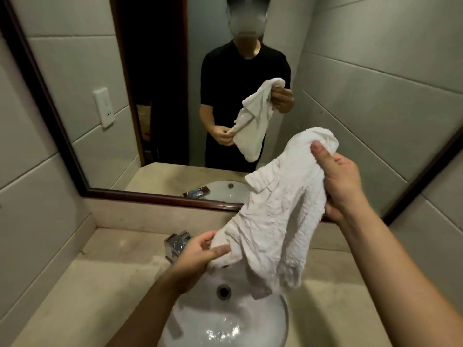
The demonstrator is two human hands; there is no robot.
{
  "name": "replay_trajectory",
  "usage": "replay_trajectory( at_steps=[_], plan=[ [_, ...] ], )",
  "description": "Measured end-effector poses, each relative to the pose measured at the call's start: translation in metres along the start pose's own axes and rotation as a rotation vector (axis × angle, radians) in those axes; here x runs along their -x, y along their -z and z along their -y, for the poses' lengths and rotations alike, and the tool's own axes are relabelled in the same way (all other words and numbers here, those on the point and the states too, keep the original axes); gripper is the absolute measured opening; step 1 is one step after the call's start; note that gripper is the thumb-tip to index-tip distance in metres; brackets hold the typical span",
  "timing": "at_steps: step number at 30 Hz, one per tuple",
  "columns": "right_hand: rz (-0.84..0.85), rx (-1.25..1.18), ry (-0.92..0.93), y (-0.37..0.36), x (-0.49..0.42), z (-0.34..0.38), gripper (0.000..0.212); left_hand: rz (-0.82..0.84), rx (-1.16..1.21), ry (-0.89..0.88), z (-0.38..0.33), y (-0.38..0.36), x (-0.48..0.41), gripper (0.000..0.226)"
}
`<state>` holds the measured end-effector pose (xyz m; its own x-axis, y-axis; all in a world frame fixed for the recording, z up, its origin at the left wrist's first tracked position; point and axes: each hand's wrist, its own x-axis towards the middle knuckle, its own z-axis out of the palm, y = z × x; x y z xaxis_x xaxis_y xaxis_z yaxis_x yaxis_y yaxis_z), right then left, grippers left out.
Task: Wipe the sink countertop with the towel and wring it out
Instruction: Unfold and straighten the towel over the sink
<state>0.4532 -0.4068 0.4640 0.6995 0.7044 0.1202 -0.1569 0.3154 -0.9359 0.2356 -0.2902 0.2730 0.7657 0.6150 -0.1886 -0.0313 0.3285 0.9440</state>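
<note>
Towel: white, rumpled terry cloth, held up in the air between both hands above the sink; it runs on a slant from the upper right down to the lower left, and a loose fold hangs from its middle toward the bowl without touching the counter.
Right hand: raised higher and further back, closed on the upper end of the towel, thumb pressed on the front of the cloth and the fingers behind it.
Left hand: lower and nearer, over the back rim of the sink, pinching the lower end of the towel between thumb and fingers.
Sink: white round bowl set into the counter, wet and shiny inside, drain hole in view at the back wall.
Faucet: chrome, square-edged, at the back of the sink, partly hidden behind the left hand.
Counter: beige stone, dull and speckled, wrapping the sink on both sides with a low raised ledge at the rear.
Mirror: dark wood frame, standing on that ledge; it reflects a person in a black short-sleeved shirt holding the same towel, plus a wall socket plate.
Walls: large pale grey tiles on both sides.
</note>
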Motion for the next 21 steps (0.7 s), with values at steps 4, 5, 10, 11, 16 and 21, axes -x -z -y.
replay_trajectory(
  at_steps=[4,5,10,11,16,21],
  plan=[
    [-0.069,0.054,-0.014,0.035,0.003,-0.008,0.022,-0.15,-0.114,-0.164,-0.042,0.025,0.0,0.057],
    [-0.08,0.066,-0.026,0.043,0.004,-0.011,0.023,-0.184,-0.193,-0.217,-0.058,0.025,-0.001,0.044],
    [-0.086,0.128,-0.112,0.084,0.005,-0.031,0.047,-0.235,-0.459,-0.475,-0.135,0.005,-0.004,0.017],
    [-0.087,0.128,-0.133,0.093,0.005,-0.037,0.05,-0.224,-0.481,-0.518,-0.148,-0.001,-0.004,0.017],
    [-0.179,0.313,-0.217,0.114,0.007,-0.061,0.048,-0.157,-0.521,-0.605,-0.193,-0.043,-0.007,0.019],
    [-0.063,0.639,0.413,0.045,0.04,-0.042,0.073,-0.053,-0.677,-0.494,-0.202,-0.088,-0.019,0.045]
  ],
)
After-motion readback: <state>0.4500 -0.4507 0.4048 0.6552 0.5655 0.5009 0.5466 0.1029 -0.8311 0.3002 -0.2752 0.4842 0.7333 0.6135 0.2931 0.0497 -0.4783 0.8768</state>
